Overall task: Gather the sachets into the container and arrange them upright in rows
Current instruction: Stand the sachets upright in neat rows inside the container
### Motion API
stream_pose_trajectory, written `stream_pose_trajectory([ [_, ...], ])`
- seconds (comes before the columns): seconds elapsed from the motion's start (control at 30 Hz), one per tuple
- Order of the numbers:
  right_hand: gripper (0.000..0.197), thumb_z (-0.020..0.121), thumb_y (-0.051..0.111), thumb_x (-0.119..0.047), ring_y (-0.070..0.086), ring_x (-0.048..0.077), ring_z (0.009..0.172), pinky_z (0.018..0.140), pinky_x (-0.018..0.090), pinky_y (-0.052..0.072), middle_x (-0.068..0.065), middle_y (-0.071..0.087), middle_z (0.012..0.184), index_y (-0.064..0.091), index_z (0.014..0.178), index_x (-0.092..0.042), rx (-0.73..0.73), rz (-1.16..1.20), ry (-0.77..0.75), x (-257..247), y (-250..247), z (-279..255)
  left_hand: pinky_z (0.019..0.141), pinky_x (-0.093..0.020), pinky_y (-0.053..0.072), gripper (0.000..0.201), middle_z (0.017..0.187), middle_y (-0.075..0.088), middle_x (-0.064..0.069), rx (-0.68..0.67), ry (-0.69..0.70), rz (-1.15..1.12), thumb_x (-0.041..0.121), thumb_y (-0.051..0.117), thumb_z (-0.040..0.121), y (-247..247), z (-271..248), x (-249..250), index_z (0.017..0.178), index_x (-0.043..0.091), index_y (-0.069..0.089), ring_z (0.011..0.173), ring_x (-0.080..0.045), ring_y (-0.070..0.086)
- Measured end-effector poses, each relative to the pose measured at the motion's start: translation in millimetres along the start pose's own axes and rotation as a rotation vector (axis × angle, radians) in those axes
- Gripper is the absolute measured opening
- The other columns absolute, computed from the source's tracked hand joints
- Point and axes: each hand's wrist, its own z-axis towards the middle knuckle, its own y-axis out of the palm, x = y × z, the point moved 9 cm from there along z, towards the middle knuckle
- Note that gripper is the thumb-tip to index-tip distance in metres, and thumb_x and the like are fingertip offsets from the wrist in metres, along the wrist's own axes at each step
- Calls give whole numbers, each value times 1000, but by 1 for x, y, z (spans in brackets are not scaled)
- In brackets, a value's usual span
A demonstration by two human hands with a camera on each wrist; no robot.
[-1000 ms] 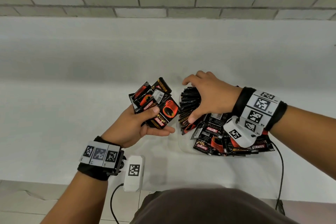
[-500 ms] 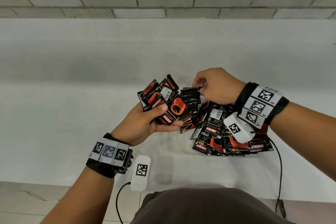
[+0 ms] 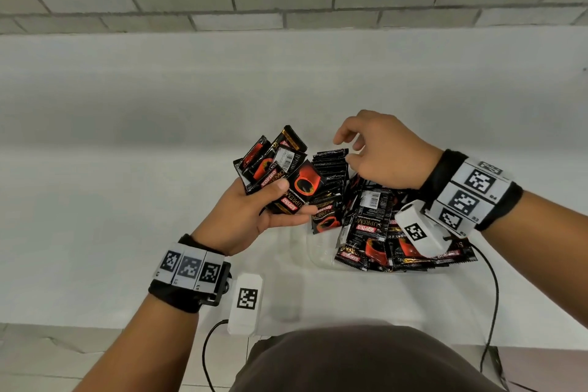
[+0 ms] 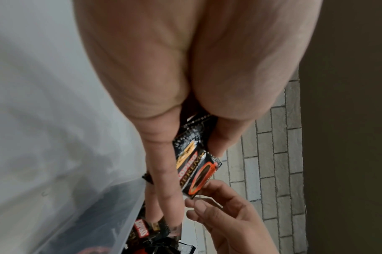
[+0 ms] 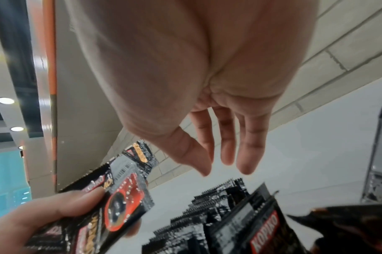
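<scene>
Right hand (image 3: 383,153) lifts off the upright row (image 3: 329,169), fingers loose and empty. Left hand (image 3: 251,216) still grips its fan of Kopiko sachets (image 3: 276,169) at nine o'clock of the container (image 3: 321,256), so the next feed looks imminent.

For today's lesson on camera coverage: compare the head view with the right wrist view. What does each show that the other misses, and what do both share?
Only the head view shows the loose sachets lying flat in the clear container, both marker wristbands, and the left hand whole.

Only the right wrist view shows the right hand from beneath, fingers straight and holding nothing, plus ceiling lights.

Both show the fan of sachets gripped by the left hand, and the upright row of sachets.
</scene>
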Motion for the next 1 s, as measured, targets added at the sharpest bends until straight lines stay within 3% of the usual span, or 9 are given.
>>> stream_pose_trajectory([
  [0.13,18,85,76,-25,67,15,81,77,29,54,-5,71,89,68,101,-28,-61,288,2,-19,-4,-17,72,-50,64,39,128,68,-25,-6,-11,34,14,48,103,7,2,12,142,9,50,102,-54,69],
  [0.27,32,78,83,-42,69,25,76,74,37,56,1,73,86,68,99,-26,-46,455,-13,-34,-3,-22,60,-46,63,37,125,68,-26,-46,-21,57,17,50,101,24,10,28,137,7,54,96,-55,70],
  [0.4,30,81,85,-23,65,19,66,65,37,59,13,72,87,69,106,-16,38,538,27,-23,-11,-21,66,-49,63,43,130,65,-28,-98,-13,2,19,49,103,36,15,30,145,8,48,101,-58,68],
  [0.53,11,83,75,0,65,19,66,59,24,57,23,62,81,67,90,0,144,664,92,-8,-33,-29,66,-48,64,40,130,66,-24,-86,-13,-44,17,47,104,30,12,25,143,6,48,103,-57,67],
  [0.6,11,76,66,0,61,24,68,59,38,59,16,56,74,59,71,-8,202,910,144,0,-40,-31,58,-42,64,42,129,68,-22,-72,-29,-30,18,49,102,25,9,22,142,5,49,101,-56,69],
  [0.67,16,67,54,-2,54,19,60,55,39,54,3,50,63,48,61,-15,244,1157,164,2,-40,-32,53,-39,63,44,130,67,-22,-60,-45,-19,18,49,101,20,6,20,144,9,50,100,-56,69],
  [0.8,21,88,54,6,60,20,54,40,33,51,9,55,78,48,78,-12,229,1254,211,-3,-26,-34,51,-38,62,41,132,67,-20,-36,-41,-8,16,47,102,13,4,18,143,12,52,100,-56,69],
  [0.9,19,96,58,4,70,32,67,43,40,55,15,66,97,58,101,-14,130,1101,183,-11,-15,-35,52,-39,62,42,130,67,-22,-19,-35,-5,16,50,99,11,3,16,141,8,52,98,-55,70],
  [1.0,32,96,65,-8,73,38,70,45,41,58,16,65,111,59,121,-28,-11,885,86,-25,-9,-36,56,-42,63,41,126,68,-23,-3,-29,3,17,52,99,12,4,16,139,7,53,96,-54,71],
])
